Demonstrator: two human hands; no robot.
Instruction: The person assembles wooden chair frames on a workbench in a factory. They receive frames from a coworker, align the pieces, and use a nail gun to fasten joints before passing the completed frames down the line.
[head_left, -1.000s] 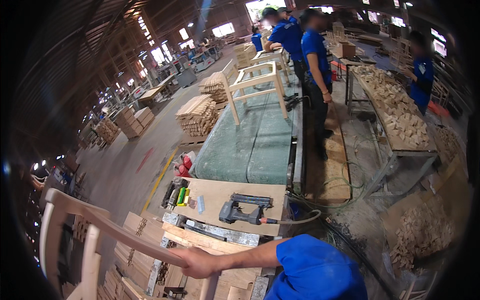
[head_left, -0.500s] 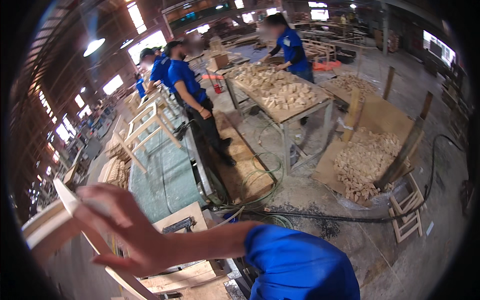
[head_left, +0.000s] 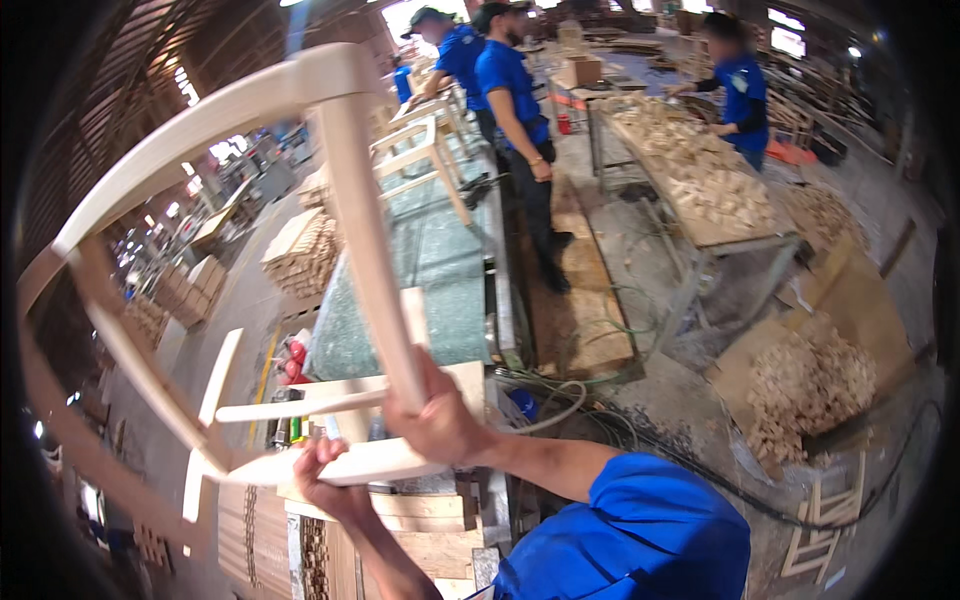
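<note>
Head view: a wooden frame (head_left: 215, 112) is gripped, right hand (head_left: 442, 420) around post (head_left: 362, 230), left hand (head_left: 335, 484) around rail (head_left: 375, 462), likely for balance.

chair frame (head_left: 362, 230): pale tan | sleeve (head_left: 640, 530): plain blue | conveyor belt (head_left: 455, 270): mottled green | canisters (head_left: 292, 363): red

head view: left one of two side-by-side head-worn fisheyes, facing down and forward over left hand (head_left: 335, 482) and right hand (head_left: 440, 420). frame (head_left: 362, 220) close to lens, across left; belt (head_left: 430, 310) recedes mid-view, workers (head_left: 513, 85) farther off. dark rim at both sides.
</note>
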